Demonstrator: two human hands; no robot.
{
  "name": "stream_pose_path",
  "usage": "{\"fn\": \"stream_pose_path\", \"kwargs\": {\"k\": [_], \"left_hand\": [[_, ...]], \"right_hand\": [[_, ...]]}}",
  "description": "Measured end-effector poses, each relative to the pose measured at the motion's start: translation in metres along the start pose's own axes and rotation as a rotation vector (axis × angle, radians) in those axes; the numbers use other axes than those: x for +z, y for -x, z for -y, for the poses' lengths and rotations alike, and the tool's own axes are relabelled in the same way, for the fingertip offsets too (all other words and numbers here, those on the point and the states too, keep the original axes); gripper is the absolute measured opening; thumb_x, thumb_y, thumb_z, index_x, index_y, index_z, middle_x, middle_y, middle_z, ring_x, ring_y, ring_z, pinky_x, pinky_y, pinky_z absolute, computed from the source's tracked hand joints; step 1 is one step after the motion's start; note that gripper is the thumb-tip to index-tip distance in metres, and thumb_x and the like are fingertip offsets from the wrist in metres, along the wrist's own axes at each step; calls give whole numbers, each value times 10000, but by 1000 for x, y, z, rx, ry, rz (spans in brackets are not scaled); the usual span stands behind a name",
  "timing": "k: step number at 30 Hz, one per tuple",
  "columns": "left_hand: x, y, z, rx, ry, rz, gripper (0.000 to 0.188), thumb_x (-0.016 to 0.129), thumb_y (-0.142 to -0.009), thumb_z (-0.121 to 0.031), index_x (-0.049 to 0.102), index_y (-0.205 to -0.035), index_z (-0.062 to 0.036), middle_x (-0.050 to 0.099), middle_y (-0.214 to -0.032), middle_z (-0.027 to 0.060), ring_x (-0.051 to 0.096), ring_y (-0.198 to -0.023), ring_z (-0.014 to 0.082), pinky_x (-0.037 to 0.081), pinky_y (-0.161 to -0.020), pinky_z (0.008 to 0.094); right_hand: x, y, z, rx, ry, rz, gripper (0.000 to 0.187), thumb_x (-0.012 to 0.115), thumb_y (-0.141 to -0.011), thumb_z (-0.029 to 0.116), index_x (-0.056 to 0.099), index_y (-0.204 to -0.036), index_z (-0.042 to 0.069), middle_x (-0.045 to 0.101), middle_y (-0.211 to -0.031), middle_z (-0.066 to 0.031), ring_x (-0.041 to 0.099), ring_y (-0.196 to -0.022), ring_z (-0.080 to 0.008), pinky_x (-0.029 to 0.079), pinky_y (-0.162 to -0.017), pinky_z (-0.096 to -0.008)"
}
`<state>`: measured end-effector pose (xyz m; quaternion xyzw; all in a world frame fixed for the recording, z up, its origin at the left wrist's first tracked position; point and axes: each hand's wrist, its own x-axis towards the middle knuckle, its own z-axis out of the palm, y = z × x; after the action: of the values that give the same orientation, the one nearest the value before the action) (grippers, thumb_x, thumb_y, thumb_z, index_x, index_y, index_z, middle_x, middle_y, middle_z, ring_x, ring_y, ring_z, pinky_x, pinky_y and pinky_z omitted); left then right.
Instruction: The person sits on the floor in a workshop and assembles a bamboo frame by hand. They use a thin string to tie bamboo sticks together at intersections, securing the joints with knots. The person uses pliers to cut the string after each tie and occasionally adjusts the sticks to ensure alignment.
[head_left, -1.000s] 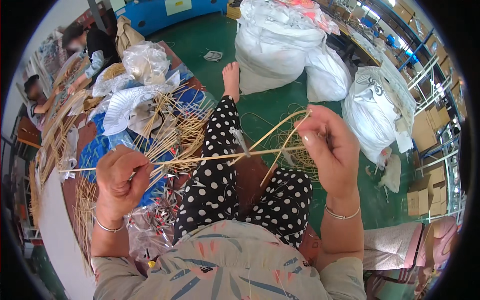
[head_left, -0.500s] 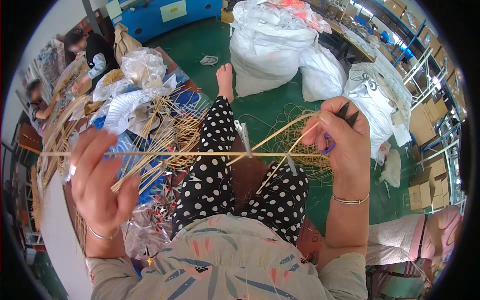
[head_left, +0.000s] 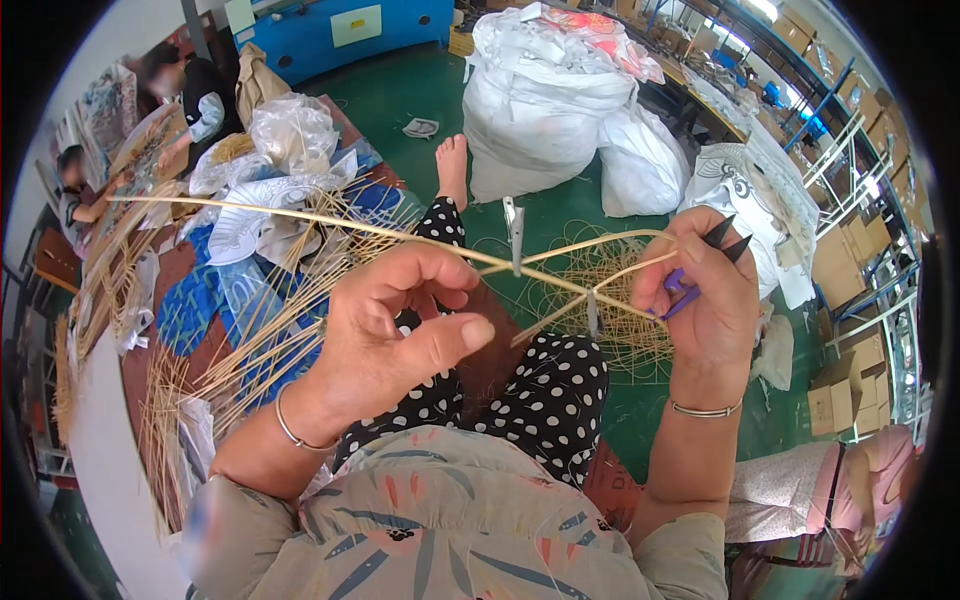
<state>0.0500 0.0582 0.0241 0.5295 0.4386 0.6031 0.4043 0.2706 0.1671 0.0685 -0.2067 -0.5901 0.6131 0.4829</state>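
Observation:
My right hand point(head_left: 705, 290) is closed round a small frame of thin bamboo strips point(head_left: 600, 240), bent into a loop, and also keeps purple-handled scissors point(head_left: 682, 292), their dark points sticking out above the fingers. Two metal clips grip the strips where they cross: an upper clip point(head_left: 515, 232) and a lower clip point(head_left: 592, 312). One long bamboo strip point(head_left: 260, 208) runs from the frame far out to the left. My left hand point(head_left: 400, 320) is just under that strip, thumb and fingers apart, with nothing visible between them. Whether a fingertip touches the strip is unclear.
Many cut bamboo strips point(head_left: 280, 350) lie on the bench to my left, beside plastic bags point(head_left: 292, 133). Coiled thin strips point(head_left: 625, 345) are on the floor beyond my knees. Large white sacks point(head_left: 545, 110) stand ahead. Two people sit at the far left; another is at lower right.
My left hand has moved right and nearer to the clips. The long strip has swung from level to slanting, its left end higher. My right hand still holds the frame and scissors.

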Motion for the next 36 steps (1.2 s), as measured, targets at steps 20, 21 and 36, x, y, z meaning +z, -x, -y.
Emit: {"fn": "stream_pose_path", "kwargs": {"k": [20, 21, 36], "left_hand": [[11, 9, -11, 29, 11, 93, 39, 607, -770, -9, 582, -784, 16, 569, -698, -8, 466, -594, 25, 378, -510, 165], [12, 9, -12, 28, -8, 76, 40, 608, -769, -12, 581, -781, 16, 567, -692, -6, 467, -591, 28, 380, -506, 169], [1, -6, -11, 326, -541, 498, 69, 628, -728, -63, 573, -716, -24, 553, -631, 79, 543, -555, 225, 393, -477, 301]], "right_hand": [[-2, 2, -19, 35, -60, 70, 133, 558, -799, 148, 522, -789, 21, 606, -653, -121, 564, -477, -140, 358, -377, -174], [0, 1, -18, -35, 0, -29, 134, 556, -801, 147, 526, -793, 16, 607, -654, -123, 558, -474, -139, 354, -376, -177], [32, 15, 5, -247, -98, 908, 60, 555, -759, 36, 593, -798, 12, 590, -721, -73, 542, -587, -179, 424, -526, -286]]}}
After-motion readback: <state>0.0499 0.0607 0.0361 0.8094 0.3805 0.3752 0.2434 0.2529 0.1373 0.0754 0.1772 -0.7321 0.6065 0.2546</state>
